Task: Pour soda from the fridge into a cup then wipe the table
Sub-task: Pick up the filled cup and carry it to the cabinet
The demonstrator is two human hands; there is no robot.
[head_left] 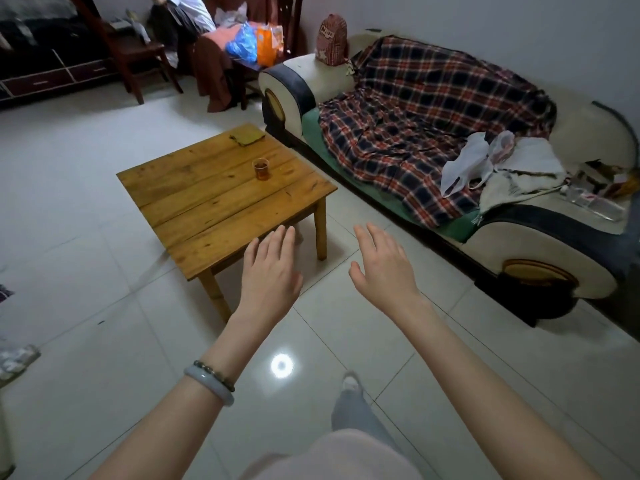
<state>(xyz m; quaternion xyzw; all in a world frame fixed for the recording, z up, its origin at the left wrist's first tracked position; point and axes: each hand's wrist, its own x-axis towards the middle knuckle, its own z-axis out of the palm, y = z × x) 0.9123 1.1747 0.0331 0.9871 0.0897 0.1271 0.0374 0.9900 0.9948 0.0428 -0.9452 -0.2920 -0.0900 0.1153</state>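
both hands bare, cup filled, cloth untouched

head view: a pale tiled floor (104,306) runs under everything. a cream and dark sofa (540,244) draped in a red and navy plaid blanket (433,109) stands ahead and to the right of the right hand. a low square table of wooden planks (194,188) stands ahead of the left hand, with its near edge just past that hand's fingertips in the picture. the left hand (270,268) and the right hand (384,268) both stretch forward, palms down, fingers straight and loosely spread. they hold nothing and touch nothing. the small clear plastic cup (260,169) stands upright on the table, well ahead of the left hand. it holds amber-brown liquid, so the pour looks done. a folded olive-yellow cloth (247,137) lies at the table's far corner, farther from both hands than the cup and apart from it. no soda bottle shows.

the risk, as i judge it: the cup looks light and sits among the boards to be wiped. a reach for the cloth passes close by it, and a sweeping cloth or forearm could tip it and spill soda across the wood.
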